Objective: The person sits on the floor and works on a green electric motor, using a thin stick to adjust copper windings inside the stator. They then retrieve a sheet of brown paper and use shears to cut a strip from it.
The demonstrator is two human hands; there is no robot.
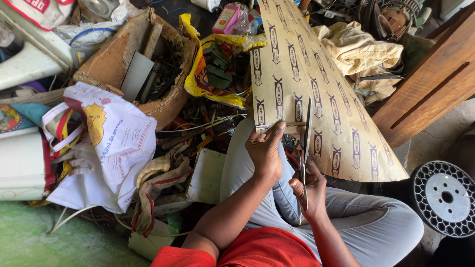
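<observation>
Sheet: a long tan sheet [316,84] printed with rows of dark marks is held up over the lap, reaching from the hands away to the top of the view; its near left edge is cut into a narrow strip.
Scissors: a pair of scissors [306,143] is set upright into the sheet's near edge, the blades partly open with the sheet between them.
Right hand: the right hand [309,190] is closed around the scissor handles, fingers curled through them.
Left hand: the left hand [264,151] is pinched shut on the sheet's near left edge, thumb on top, just beside the blades.
Lap: grey trousers [366,217] and a red shirt [257,249] are seen below the hands.
Left surroundings: a white printed bag [116,143] and a torn cardboard box [133,54] of scrap lie well apart from the hands.
Right surroundings: a perforated round reel [443,198] lies on the floor beside the knee, near a wooden plank [430,79].
</observation>
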